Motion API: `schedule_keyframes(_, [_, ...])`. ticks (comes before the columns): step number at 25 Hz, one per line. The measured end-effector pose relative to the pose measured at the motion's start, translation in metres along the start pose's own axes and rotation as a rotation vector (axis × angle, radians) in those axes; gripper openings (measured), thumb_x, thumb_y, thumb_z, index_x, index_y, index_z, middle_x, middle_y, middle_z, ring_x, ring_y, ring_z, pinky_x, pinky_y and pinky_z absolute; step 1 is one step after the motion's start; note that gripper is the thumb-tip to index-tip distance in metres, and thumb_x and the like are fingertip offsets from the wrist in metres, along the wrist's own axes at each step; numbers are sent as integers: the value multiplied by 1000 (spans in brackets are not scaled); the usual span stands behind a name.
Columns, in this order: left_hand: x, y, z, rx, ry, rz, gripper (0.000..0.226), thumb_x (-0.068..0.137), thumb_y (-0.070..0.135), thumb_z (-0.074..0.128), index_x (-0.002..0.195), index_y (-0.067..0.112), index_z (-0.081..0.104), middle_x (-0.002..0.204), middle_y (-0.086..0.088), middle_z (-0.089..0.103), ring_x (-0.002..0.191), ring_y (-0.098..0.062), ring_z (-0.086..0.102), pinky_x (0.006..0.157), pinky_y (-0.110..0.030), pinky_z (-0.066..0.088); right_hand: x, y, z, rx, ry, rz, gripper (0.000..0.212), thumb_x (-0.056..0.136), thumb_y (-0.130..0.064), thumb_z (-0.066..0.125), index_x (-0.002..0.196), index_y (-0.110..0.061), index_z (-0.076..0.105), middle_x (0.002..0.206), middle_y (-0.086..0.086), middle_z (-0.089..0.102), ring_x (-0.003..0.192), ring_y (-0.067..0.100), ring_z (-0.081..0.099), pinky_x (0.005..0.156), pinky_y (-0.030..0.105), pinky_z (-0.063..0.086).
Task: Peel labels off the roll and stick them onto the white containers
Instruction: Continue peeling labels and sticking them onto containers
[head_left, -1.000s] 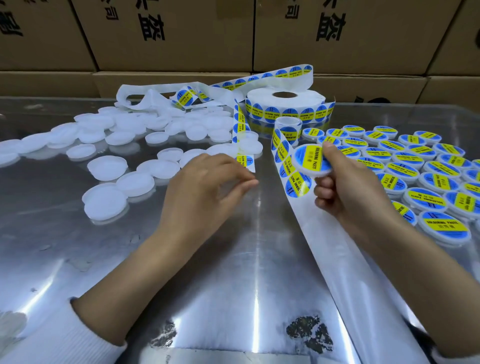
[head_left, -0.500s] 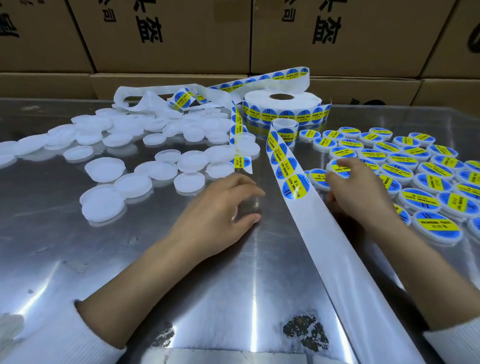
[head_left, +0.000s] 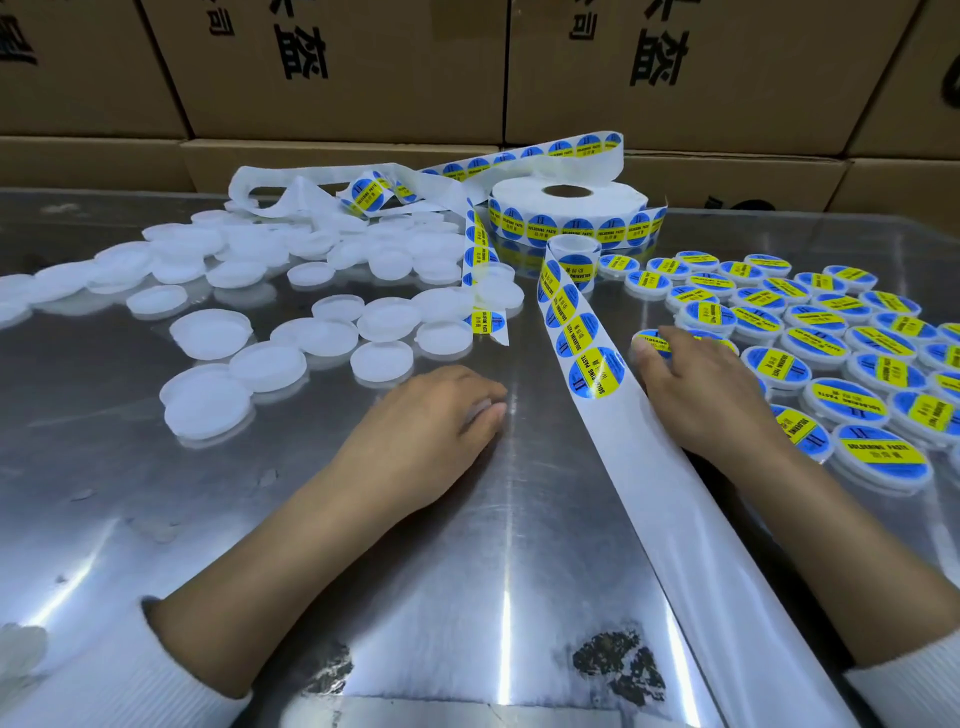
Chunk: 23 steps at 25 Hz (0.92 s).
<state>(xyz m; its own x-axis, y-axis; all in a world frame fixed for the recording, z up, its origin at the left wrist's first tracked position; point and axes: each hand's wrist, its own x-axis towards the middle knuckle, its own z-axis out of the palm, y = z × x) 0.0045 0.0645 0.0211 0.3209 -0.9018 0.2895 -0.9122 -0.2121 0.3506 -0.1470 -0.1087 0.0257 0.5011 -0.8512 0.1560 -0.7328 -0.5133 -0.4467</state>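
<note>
Labels (head_left: 595, 373): I read "SOLDERING PASTE" — right of roll (head_left: 568, 207), on tubs.
Left hand (head_left: 434, 426): curled over a white tub (head_left: 485, 407).
Right hand (head_left: 696, 384): fingers pressing a labelled tub (head_left: 650, 343).

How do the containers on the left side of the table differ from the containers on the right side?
The left containers have plain white tops with no label; the right containers each carry a blue and yellow label. The left containers lie scattered, some overlapping; the right containers sit close together in rough rows. The right hand rests on the right containers. Both groups are round, flat, white, and lie on the metal table.
</note>
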Motion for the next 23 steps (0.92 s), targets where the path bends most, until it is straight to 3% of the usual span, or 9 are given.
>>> schedule_keyframes(3, [3,6,1,-286,109,-93,28,97,35,45,95,19,68,90,2,69,86,-9,59,79,-29,44,-5,-7,-5,78,6,-30,38,93,-51,43,111,-25,63,122,-4,55,129,26,31,101,42,27])
schedule_keyframes(6, [6,7,2,-595,189,-188,21,94,27,54,81,23,70,77,11,71,75,3,61,71,-11,42,-8,-12,-8,177,-121,-72,17,88,-42,56,80,-28,61,85,-10,58,102,24,50,91,42,39])
schedule_keyframes(9, [6,7,6,-605,174,-196,15,88,18,63,75,20,70,71,14,69,71,4,60,71,-10,42,-9,-14,-6,407,-182,-151,17,88,-27,62,80,-12,67,75,5,64,76,20,57,72,35,45])
schedule_keyframes(11, [6,6,8,-514,192,-188,10,86,19,67,78,24,70,74,16,68,75,4,59,73,-10,41,-12,-17,-8,463,-211,-179,25,89,-29,63,74,-8,66,64,4,55,61,12,46,59,28,36])
schedule_keyframes(14, [7,7,6,-376,272,-92,14,82,23,72,95,22,73,90,15,64,85,4,54,79,-4,37,-15,-18,-10,542,-311,-242,31,88,-34,61,78,-6,68,66,6,54,63,9,44,57,24,33])
schedule_keyframes(17, [5,13,4,-368,300,50,29,78,20,75,106,14,72,100,7,68,93,4,55,86,-5,38,-20,-23,-9,723,-491,-322,15,89,-18,61,95,-8,70,89,9,72,78,8,63,68,17,49])
schedule_keyframes(20, [3,18,3,-395,294,49,31,77,21,77,106,14,73,101,5,71,91,1,58,82,-6,40,-22,-25,-4,818,-540,-401,16,86,-4,62,100,-11,68,96,6,73,85,9,67,74,19,53])
schedule_keyframes(23, [2,19,2,-413,313,24,24,76,20,78,99,15,76,92,5,74,82,-3,63,79,-16,48,-22,-26,-1,792,-507,-452,18,86,-3,63,93,-18,71,92,3,74,84,8,66,78,24,52])
